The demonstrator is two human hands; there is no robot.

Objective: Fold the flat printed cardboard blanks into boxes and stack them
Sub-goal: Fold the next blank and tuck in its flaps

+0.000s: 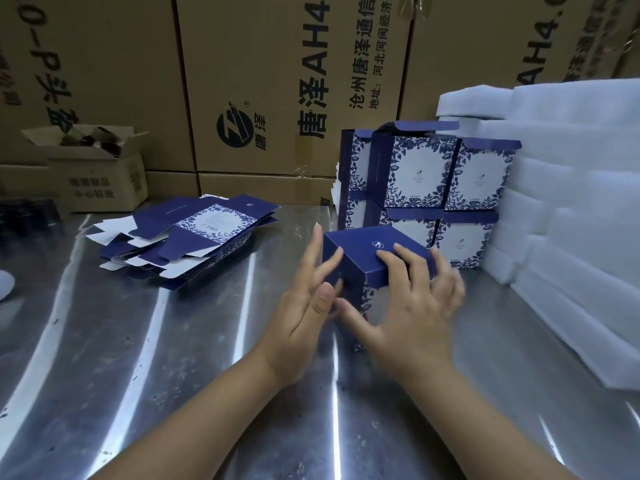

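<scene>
The tall brown cartons (277,81) along the back carried sideways black print reading "唐泽AH4", with a round striped logo and smaller lines "沧州唐泽通信" and "地址:河北河间经济". A small carton (100,174) at far left stood with its flaps open, its print too faint to read. On the shiny metal surface (173,358), the folded navy box (356,249) sat near the middle and showed a small white emblem on its lid. The left hand (308,306) lay with straight fingers against the box's left face, its grip open. The right hand (412,306), blurred, spread its fingers over the lid's near edge with the thumb stretched across the front, pressing rather than clasping, so its grip was open too. Just behind the box, the finished boxes (433,188) stood two high, each with a white panel framed in blue leaves. Their tiny lettering was unreadable. They touched the white foam sheets (571,202) banked along the right edge. The flat blanks (194,237) lay in a loose pile to the left, well apart from the box, the top one showing what looked like a barcode label. Bare metal stretched from the hands to the near edge and across the left.
</scene>
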